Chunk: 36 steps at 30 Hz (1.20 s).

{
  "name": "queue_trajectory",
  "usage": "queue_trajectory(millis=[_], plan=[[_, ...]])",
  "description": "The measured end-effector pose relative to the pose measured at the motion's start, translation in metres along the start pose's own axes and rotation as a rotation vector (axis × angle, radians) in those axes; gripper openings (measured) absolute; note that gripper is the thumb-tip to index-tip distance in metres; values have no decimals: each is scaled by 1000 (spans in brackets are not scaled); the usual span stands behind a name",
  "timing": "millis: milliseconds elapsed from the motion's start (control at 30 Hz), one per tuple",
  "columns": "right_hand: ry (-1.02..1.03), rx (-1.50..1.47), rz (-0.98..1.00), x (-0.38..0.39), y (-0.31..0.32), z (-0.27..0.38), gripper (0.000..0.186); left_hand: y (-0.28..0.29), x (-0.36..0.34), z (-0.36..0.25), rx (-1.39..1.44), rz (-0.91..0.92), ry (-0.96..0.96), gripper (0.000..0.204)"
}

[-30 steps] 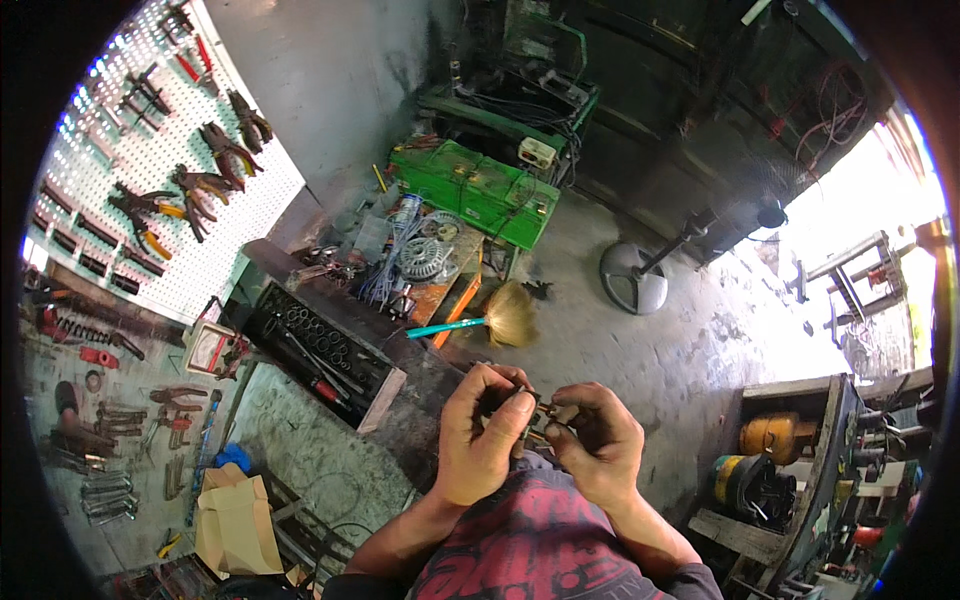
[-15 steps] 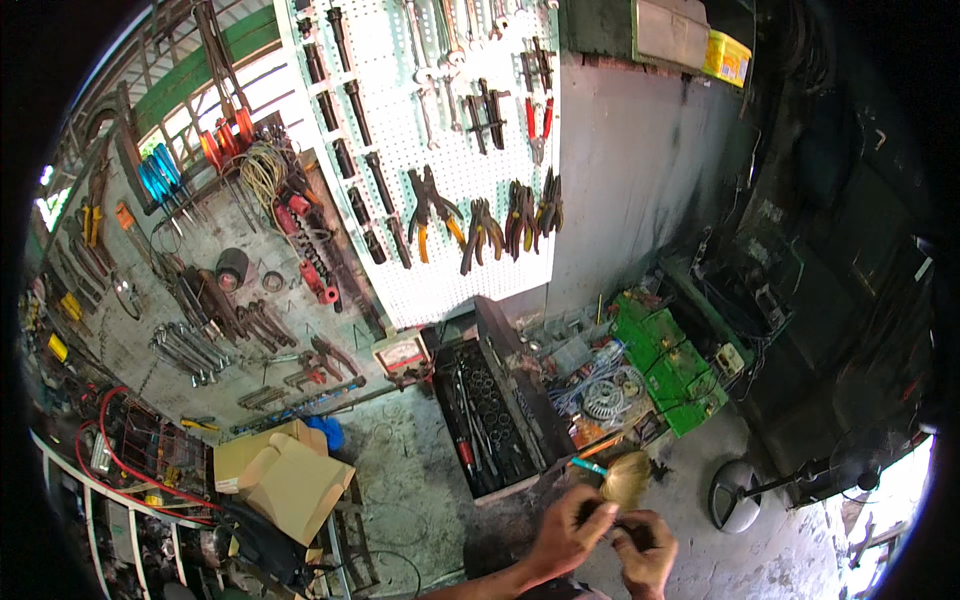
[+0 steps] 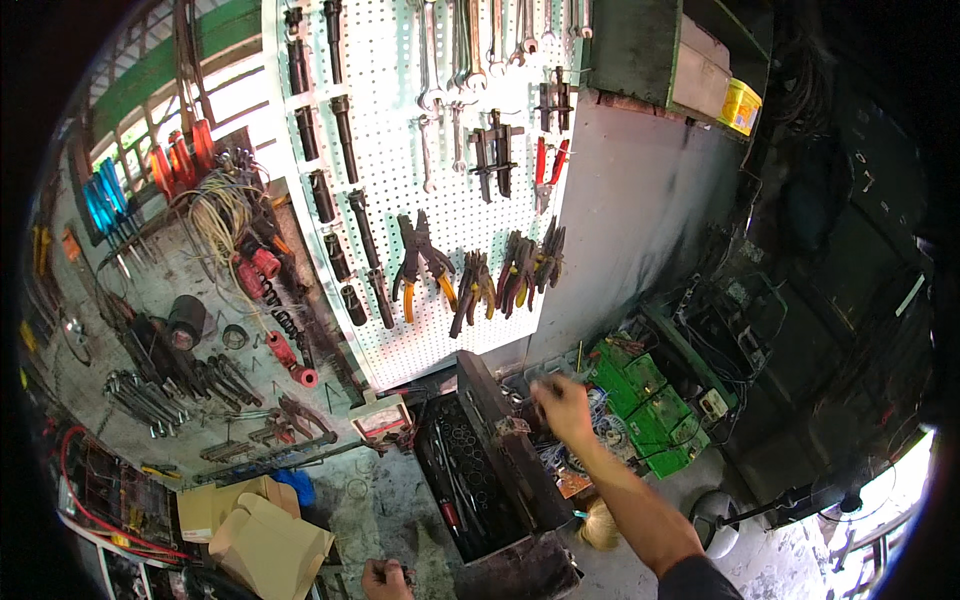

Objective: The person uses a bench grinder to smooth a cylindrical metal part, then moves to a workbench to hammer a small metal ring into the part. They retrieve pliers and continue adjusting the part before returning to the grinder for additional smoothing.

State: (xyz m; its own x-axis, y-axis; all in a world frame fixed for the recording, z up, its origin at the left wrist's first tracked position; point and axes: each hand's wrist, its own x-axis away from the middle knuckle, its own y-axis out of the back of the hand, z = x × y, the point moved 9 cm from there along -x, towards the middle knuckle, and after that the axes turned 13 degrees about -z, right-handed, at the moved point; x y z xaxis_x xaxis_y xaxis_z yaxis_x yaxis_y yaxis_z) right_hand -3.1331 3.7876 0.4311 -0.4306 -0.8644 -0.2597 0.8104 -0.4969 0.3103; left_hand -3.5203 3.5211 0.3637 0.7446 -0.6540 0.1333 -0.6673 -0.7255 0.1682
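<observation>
My right hand reaches over the raised lid of a dark metal toolbox, beside small parts and coiled wire. Its fingers point down and are dark and blurred, so what they hold, if anything, does not show. Sockets and long-handled tools fill the toolbox, one with a red handle. At the lower edge, left of the toolbox, my left hand has its fingers curled together; whatever is in them is hidden. A straw-coloured brush with a turquoise handle lies under my right forearm.
Pliers and wrenches hang on the white pegboard. A green case stands right of the small parts. At the lower left are an open cardboard box and a blue cloth-like bundle. A dark rounded stand is at right.
My hands were together near the brush and have parted. The right has gone forward over the toolbox lid; the left has moved left to the lower edge. The view has shifted.
</observation>
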Motion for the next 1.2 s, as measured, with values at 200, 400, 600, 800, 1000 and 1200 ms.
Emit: queue_trajectory(millis=[200,400,600,800,1000,1200], plan=[[83,219,-240,-141,-77,14,46,6,-12,26,37,-122,121,29],[24,273,-402,-156,-81,23,38,7,-12,38,57,-72,85,29],[294,234,-585,-133,-45,59,29,3,-18,37,45,-95,124,24],[317,-261,-456,-51,84,81,19,-49,-30,12,350,72,287,21],[-385,-1038,40,131,136,18,40,-166,60,-63,511,631,412,26],[-691,-953,-155,304,247,-2,39,-218,228,-123,365,1106,393,25]])
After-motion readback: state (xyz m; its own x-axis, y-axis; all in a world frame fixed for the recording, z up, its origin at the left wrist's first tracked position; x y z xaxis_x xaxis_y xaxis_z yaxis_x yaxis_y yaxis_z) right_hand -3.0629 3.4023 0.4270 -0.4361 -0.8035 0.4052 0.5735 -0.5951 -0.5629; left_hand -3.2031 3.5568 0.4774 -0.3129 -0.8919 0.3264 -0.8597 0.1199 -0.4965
